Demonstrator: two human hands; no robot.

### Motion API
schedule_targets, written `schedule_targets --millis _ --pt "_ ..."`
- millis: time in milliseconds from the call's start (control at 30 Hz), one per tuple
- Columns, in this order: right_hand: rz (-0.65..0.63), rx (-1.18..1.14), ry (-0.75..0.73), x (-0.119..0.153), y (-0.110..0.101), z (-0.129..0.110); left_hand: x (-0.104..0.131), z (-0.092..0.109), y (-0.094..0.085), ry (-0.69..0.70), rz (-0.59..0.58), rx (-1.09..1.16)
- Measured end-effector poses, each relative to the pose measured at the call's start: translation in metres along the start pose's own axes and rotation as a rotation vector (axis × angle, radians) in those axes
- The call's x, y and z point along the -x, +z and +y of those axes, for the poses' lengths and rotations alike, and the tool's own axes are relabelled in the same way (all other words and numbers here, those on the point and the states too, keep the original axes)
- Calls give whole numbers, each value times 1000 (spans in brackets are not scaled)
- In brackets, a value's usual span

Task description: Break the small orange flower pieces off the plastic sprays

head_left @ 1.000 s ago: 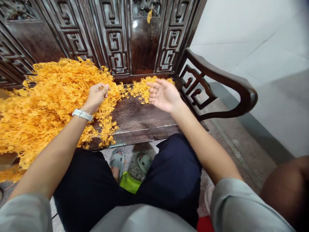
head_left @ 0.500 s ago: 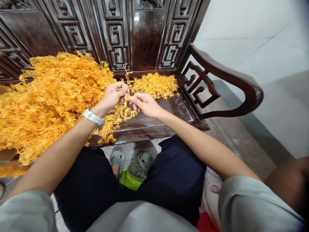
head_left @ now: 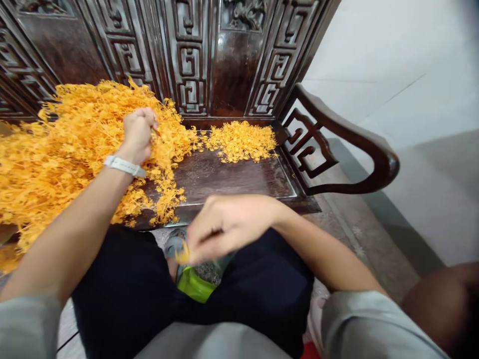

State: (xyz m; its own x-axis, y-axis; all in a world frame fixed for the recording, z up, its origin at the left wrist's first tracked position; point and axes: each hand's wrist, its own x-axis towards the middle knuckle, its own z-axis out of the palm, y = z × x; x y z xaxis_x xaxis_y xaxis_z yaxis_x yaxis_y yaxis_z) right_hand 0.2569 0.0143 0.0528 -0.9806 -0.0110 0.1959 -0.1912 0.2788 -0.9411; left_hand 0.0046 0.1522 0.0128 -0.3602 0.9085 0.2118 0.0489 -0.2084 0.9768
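My left hand (head_left: 137,133), with a white watch (head_left: 124,165) on the wrist, is closed at the right part of a large heap of yellow-orange plastic flower sprigs (head_left: 78,154). What its fingers hold, if anything, is hidden. My right hand (head_left: 230,224) hovers over my lap in front of the bench edge. Between its thumb and fingers is a small yellow plastic piece (head_left: 182,255), blurred by motion. On the bench seat to the right lies a smaller pile of loose yellow pieces (head_left: 243,142).
The dark carved wooden bench (head_left: 232,182) has a tall back and a curved armrest (head_left: 355,144) on the right. A bright green object (head_left: 196,286) sits between my legs near my sandals. Another person's limb (head_left: 441,304) shows at lower right.
My hands were together over the bench with a yellow sprig between them. They have parted: the left moved to the heap, the right came back over my lap with a small piece.
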Motion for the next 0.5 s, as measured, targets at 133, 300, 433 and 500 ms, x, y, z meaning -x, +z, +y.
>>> schedule_targets --millis 133,300,433,500 --pt "-106 -177 -5 19 -16 -18 -13 -10 -19 96 -58 21" --pt "1252 -482 -8 40 -69 23 -2 -19 -11 69 -153 -60" --pt "1395 -637 160 33 -73 48 8 -21 -5 140 -167 -100" --pt "1323 -519 192 26 -63 54 15 -21 -1 218 -177 -127"
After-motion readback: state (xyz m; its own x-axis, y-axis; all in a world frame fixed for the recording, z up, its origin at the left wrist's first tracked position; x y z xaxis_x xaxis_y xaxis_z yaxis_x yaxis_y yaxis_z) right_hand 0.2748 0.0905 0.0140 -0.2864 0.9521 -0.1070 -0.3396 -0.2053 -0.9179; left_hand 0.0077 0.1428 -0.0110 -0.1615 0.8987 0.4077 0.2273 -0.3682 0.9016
